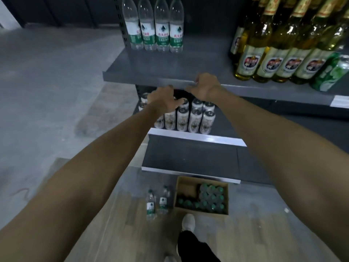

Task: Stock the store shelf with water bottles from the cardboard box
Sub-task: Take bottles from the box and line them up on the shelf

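Note:
Several water bottles (pixel 154 25) with green-and-white labels stand in a row at the back left of the grey shelf (pixel 151 72). Both my arms reach out in front of that shelf's front edge. My left hand (pixel 163 99) hangs just below the edge with loosely curled fingers and holds nothing. My right hand (pixel 205 86) is at the edge, fingers loosely curled, also with nothing in it. Down on the floor an open cardboard box (pixel 186 188) holds several green-capped bottles (pixel 209 197). Two more water bottles (pixel 156 203) stand on the floor left of the box.
Yellow-green glass bottles (pixel 273 53) and a green can (pixel 330 74) fill the right of the same shelf. White cans (pixel 188 118) stand on the shelf below. My shoe (pixel 188 222) and dark trouser leg are beside the box on the wood-look floor.

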### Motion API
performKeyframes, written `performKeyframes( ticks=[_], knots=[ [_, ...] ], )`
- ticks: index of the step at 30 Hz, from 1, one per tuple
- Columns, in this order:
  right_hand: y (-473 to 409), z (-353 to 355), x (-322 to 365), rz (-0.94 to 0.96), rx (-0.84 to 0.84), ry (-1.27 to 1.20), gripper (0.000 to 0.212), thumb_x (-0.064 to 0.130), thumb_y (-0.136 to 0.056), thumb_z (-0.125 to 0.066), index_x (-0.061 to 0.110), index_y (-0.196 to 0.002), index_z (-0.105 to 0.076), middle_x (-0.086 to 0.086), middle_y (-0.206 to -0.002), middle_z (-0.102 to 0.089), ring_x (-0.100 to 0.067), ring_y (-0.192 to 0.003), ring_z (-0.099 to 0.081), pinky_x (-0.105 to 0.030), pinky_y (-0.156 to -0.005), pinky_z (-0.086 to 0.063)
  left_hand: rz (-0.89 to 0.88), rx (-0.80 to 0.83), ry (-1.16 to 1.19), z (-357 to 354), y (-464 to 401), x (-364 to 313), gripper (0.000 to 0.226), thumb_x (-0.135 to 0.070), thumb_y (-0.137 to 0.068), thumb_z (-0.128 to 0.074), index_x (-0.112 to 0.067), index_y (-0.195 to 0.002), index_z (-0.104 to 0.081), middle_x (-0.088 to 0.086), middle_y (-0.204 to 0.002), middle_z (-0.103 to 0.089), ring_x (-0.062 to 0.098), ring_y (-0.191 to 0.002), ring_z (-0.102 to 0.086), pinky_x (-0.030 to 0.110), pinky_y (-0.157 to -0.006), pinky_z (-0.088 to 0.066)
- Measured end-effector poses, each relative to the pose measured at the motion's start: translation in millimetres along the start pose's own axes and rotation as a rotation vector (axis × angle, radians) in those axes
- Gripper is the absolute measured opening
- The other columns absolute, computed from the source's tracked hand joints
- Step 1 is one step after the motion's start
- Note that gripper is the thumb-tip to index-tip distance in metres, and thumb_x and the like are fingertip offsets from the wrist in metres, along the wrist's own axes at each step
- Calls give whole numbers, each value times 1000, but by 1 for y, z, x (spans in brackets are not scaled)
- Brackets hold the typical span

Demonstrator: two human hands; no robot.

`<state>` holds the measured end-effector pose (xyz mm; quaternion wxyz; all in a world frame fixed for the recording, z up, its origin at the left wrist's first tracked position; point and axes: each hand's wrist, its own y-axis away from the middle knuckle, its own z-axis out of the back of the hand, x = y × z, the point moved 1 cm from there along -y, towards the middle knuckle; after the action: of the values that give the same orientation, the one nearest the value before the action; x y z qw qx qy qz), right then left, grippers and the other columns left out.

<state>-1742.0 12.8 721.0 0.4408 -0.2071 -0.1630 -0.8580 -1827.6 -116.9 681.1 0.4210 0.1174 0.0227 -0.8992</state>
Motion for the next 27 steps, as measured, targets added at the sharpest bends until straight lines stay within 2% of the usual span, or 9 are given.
performKeyframes(
  ticks=[4,7,10,13,14,16,18,23,27],
  knots=[
    [42,-23,-10,-5,77,12,51,50,-89,-63,6,-114,-60,-9,-103,-61,-26,-104,-60,-29,-73,-42,-9,31,3,-40,38,5,58,-59,-87,-57,-13,-123,-56,10,-120,-63,32,-109,-61,41,-87,-51],
    [65,-38,-19,-8,89,0,49,45,-90,-63,6,-120,-58,-12,-117,-61,-29,-113,-57,-32,-86,-47,-45,66,2,-59,50,5,60,-60,-88,-55,-15,-129,-55,9,-126,-61,30,-114,-58,44,-95,-49],
    [82,-54,-31,24,112,-2,37,36,-91,-63,8,-115,-60,-10,-110,-62,-24,-101,-57,-28,-80,-43,-63,93,27,-73,55,1,57,-59,-89,-52,-19,-129,-56,8,-126,-61,31,-116,-57,46,-97,-48],
    [90,-70,-57,2,168,-47,30,40,-90,-64,15,-105,-56,-3,-101,-56,-20,-96,-54,-28,-78,-39,-74,125,5,-96,62,-8,54,-55,-90,-57,-15,-127,-58,11,-127,-61,34,-118,-56,44,-93,-49],
    [91,-75,-68,-19,195,-58,35,42,-91,-63,12,-108,-55,-4,-105,-58,-21,-100,-56,-28,-78,-39,-54,161,-7,-105,65,-11,55,-55,-90,-58,-13,-125,-57,12,-125,-61,35,-117,-56,42,-87,-49],
    [93,-83,-92,-68,239,-63,51,44,-92,-61,10,-129,-51,-9,-124,-58,-27,-114,-55,-27,-82,-39,-21,231,-33,-124,68,-21,54,-56,-90,-58,-11,-120,-55,13,-122,-60,35,-111,-58,39,-77,-46],
    [93,-89,-116,-102,256,-64,58,44,-93,-60,11,-138,-45,-11,-136,-53,-30,-123,-52,-27,-86,-38,-10,277,-57,-141,69,-32,53,-58,-90,-56,-12,-116,-55,12,-119,-61,34,-109,-58,37,-74,-44],
    [86,-107,-172,-211,317,-53,61,52,-92,-58,10,-135,-45,-12,-138,-51,-30,-123,-51,-30,-85,-41,12,340,-106,-176,61,-60,55,-61,-90,-54,-16,-120,-54,8,-123,-60,30,-113,-58,35,-75,-43],
    [82,-134,-211,-220,336,-117,61,46,-91,-62,9,-137,-46,-11,-137,-54,-29,-125,-51,-32,-99,-42,35,359,-82,-212,54,-77,50,-60,-88,-55,-19,-116,-58,10,-122,-62,33,-113,-59,36,-78,-44]
  ],
)
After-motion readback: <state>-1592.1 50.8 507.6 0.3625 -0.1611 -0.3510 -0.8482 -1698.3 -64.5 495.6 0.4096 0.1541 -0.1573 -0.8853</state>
